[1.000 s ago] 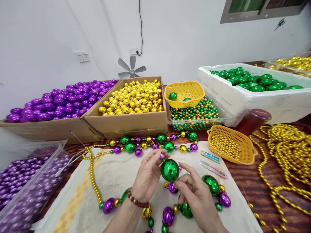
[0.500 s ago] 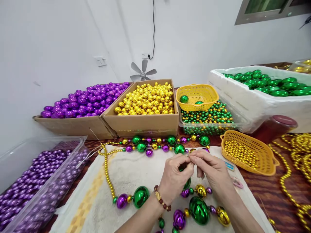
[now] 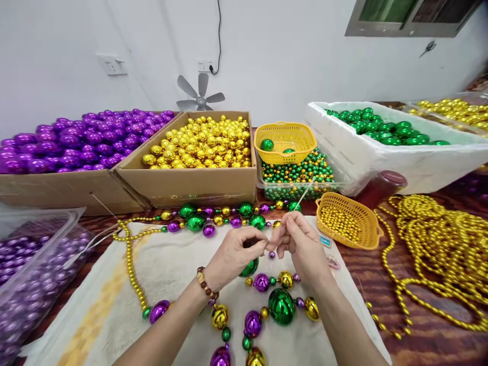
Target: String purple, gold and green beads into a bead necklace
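My left hand (image 3: 238,254), with a bead bracelet on its wrist, is pinched close to the fingertips of my right hand; what it holds is too small to make out. My right hand (image 3: 301,246) is closed on a thin whitish cord end (image 3: 306,193) that sticks up to the right from its fingers. Below both hands lies a bead garland with a large green bead (image 3: 281,306), a purple bead (image 3: 253,324) and a gold bead (image 3: 285,279). Another strung row of beads (image 3: 195,222) runs behind the hands on the white cloth (image 3: 175,269).
Boxes of purple beads (image 3: 76,137) and gold beads (image 3: 206,145) stand at the back. A yellow basket (image 3: 368,229) of small gold beads sits right of my hands. Gold bead strands (image 3: 438,254) are heaped at the right, near a dark red jar (image 3: 381,190).
My view has shifted to the right. My hands have parted slightly, and a thin whitish cord end now rises from my right hand.
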Action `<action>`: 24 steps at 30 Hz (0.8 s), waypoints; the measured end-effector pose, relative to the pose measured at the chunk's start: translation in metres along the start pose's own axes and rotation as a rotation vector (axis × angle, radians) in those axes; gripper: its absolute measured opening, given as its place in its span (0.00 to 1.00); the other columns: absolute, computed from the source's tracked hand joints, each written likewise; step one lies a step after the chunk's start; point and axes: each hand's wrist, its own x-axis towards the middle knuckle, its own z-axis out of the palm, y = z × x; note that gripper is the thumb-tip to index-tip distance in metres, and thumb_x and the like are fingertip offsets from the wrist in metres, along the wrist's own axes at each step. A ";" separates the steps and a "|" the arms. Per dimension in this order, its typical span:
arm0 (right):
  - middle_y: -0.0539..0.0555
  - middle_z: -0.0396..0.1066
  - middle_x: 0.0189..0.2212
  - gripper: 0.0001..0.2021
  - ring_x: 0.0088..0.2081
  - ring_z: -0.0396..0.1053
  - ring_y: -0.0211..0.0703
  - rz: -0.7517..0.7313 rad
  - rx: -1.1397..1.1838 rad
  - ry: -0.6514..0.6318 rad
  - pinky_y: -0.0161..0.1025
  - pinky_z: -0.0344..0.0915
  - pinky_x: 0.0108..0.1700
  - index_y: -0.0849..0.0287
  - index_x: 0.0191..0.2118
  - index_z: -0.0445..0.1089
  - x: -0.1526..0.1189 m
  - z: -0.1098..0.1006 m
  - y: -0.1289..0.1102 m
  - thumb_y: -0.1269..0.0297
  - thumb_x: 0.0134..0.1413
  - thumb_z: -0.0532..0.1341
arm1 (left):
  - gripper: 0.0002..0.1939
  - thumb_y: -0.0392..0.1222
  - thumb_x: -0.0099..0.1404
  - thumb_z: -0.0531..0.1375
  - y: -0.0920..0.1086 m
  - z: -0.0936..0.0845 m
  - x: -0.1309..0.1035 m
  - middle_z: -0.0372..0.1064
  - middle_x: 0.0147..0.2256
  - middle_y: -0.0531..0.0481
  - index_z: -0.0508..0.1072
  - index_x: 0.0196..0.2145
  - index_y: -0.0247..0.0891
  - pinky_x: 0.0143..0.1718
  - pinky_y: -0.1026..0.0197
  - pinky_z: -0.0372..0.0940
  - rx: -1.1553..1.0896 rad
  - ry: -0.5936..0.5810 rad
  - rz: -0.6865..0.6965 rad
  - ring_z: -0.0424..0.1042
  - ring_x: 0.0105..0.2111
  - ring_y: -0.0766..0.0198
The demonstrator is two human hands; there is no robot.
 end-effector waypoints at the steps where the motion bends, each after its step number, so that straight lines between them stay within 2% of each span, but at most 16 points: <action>1: 0.45 0.67 0.21 0.08 0.20 0.68 0.35 0.007 0.071 0.003 0.29 0.59 0.19 0.55 0.35 0.64 0.001 -0.001 -0.004 0.59 0.66 0.55 | 0.09 0.36 0.65 0.56 -0.002 -0.001 -0.002 0.71 0.29 0.51 0.76 0.31 0.36 0.34 0.63 0.59 0.062 0.005 0.012 0.67 0.30 0.65; 4: 0.42 0.58 0.18 0.06 0.17 0.59 0.30 -0.008 0.228 0.048 0.26 0.56 0.18 0.56 0.36 0.65 0.002 -0.006 -0.024 0.64 0.67 0.55 | 0.07 0.36 0.64 0.57 -0.011 0.001 -0.008 0.71 0.31 0.52 0.76 0.33 0.38 0.37 0.63 0.58 0.224 0.032 0.062 0.68 0.33 0.65; 6: 0.42 0.55 0.18 0.06 0.16 0.55 0.28 -0.064 0.268 0.078 0.24 0.52 0.16 0.56 0.36 0.65 0.002 -0.009 -0.041 0.66 0.67 0.55 | 0.06 0.37 0.65 0.57 -0.017 0.006 -0.012 0.71 0.32 0.52 0.75 0.34 0.38 0.37 0.62 0.58 0.266 0.062 0.069 0.68 0.34 0.65; 9: 0.42 0.53 0.18 0.06 0.16 0.53 0.29 -0.156 0.273 0.090 0.25 0.50 0.15 0.56 0.36 0.66 0.000 -0.009 -0.063 0.66 0.67 0.55 | 0.08 0.41 0.69 0.53 -0.026 0.019 -0.018 0.70 0.33 0.51 0.72 0.36 0.39 0.38 0.62 0.59 0.239 0.121 0.022 0.68 0.34 0.64; 12: 0.42 0.55 0.18 0.06 0.16 0.55 0.29 -0.176 0.218 0.083 0.25 0.51 0.15 0.56 0.36 0.66 -0.001 -0.006 -0.071 0.66 0.66 0.56 | 0.11 0.44 0.71 0.49 -0.033 0.030 -0.023 0.69 0.34 0.51 0.69 0.38 0.40 0.38 0.62 0.59 0.199 0.186 -0.062 0.68 0.34 0.63; 16: 0.43 0.59 0.19 0.06 0.18 0.59 0.30 -0.102 0.104 0.058 0.26 0.57 0.17 0.56 0.38 0.68 -0.002 -0.003 -0.057 0.64 0.66 0.56 | 0.11 0.44 0.71 0.47 -0.043 0.031 -0.033 0.68 0.33 0.50 0.66 0.36 0.40 0.38 0.61 0.59 0.281 0.206 -0.175 0.68 0.34 0.61; 20: 0.47 0.68 0.25 0.06 0.28 0.70 0.38 -0.017 0.008 0.040 0.31 0.68 0.24 0.57 0.43 0.68 -0.007 -0.008 -0.035 0.63 0.64 0.58 | 0.10 0.42 0.68 0.49 -0.051 0.016 -0.040 0.69 0.35 0.49 0.68 0.33 0.41 0.36 0.60 0.58 0.625 0.156 -0.303 0.70 0.36 0.59; 24: 0.51 0.72 0.28 0.09 0.32 0.74 0.42 0.038 -0.069 0.048 0.34 0.71 0.29 0.60 0.42 0.70 -0.018 -0.018 -0.014 0.60 0.62 0.60 | 0.14 0.43 0.68 0.48 -0.058 -0.001 -0.043 0.71 0.36 0.47 0.72 0.31 0.42 0.34 0.57 0.58 0.909 0.061 -0.452 0.72 0.36 0.55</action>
